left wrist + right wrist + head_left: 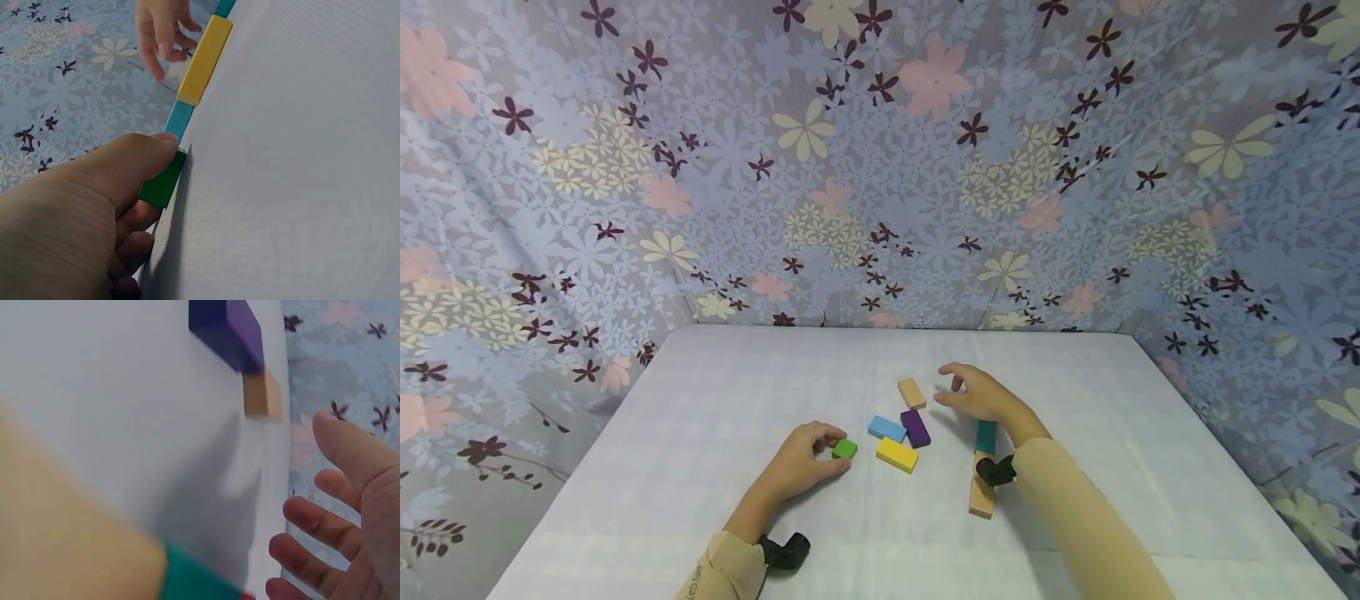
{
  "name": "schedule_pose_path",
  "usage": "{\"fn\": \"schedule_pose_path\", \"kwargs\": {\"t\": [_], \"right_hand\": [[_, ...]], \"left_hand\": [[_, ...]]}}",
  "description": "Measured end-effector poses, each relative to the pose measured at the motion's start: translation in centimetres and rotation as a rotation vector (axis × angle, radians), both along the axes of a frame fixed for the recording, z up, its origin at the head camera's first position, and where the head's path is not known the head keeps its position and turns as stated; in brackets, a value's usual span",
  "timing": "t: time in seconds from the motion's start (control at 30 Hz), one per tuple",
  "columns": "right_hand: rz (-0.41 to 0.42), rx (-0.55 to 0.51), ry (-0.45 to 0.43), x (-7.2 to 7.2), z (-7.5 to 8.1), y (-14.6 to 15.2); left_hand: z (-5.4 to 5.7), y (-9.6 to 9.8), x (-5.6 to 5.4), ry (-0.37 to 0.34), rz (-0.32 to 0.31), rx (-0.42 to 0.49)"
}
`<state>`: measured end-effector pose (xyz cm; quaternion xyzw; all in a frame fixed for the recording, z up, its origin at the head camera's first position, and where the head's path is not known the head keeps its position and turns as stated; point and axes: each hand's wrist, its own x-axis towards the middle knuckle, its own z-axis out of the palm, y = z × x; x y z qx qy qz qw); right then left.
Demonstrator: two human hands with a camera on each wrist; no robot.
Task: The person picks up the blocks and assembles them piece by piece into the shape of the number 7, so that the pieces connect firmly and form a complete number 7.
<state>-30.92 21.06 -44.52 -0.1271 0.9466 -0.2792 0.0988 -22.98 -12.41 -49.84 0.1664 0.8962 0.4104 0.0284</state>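
My left hand (808, 458) has its thumb and fingers round a small green block (845, 449) on the white table, at the left of the group. In the left wrist view the thumb lies against the upper end of the green block (164, 181). My right hand (973, 393) is raised over the table with fingers spread and nothing between them. Just left of it lies a plain wooden block (912, 393). A purple block (915, 428), a light blue block (887, 429) and a yellow block (897, 455) lie close together between the hands.
Below my right wrist a teal block (987, 437) and plain wooden pieces (981, 497) form a row, partly hidden by the black wrist camera (996, 471). Flower-patterned cloth (880, 200) hangs behind the table (737, 358) and at its sides.
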Motion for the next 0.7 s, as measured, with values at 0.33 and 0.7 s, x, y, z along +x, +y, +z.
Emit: {"fn": "schedule_pose_path", "kwargs": {"t": [0.33,0.7], "right_hand": [[-0.015,0.038,-0.011,-0.4,-0.7,-3.7],[-0.074,0.105,-0.061,-1.0,-1.0,-5.5]], "left_hand": [[0.0,-0.1,0.0,0.002,0.002,0.000],[-0.1,-0.1,0.1,0.016,-0.007,-0.007]]}}
